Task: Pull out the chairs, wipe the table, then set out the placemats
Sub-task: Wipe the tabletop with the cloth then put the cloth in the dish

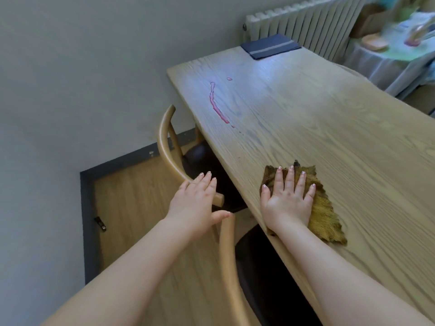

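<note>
My right hand point(287, 196) lies flat with spread fingers on a mustard-yellow cloth point(323, 212) near the left edge of the long wooden table point(329, 118). A pink streak of spilled liquid point(216, 104) runs along the table further ahead. My left hand point(197, 196) hovers with straight fingers over the curved back rail of the far wooden chair point(167, 147), which is tucked under the table. A second chair point(229, 255) with a dark seat stands nearer to me. Folded dark blue placemats point(270, 46) lie at the table's far end.
A white radiator point(306, 20) lines the far wall. A cloth-covered side table point(388, 60) with blurred items stands at the right. A grey wall runs close along the left, with a narrow strip of wooden floor point(131, 208) beside the chairs.
</note>
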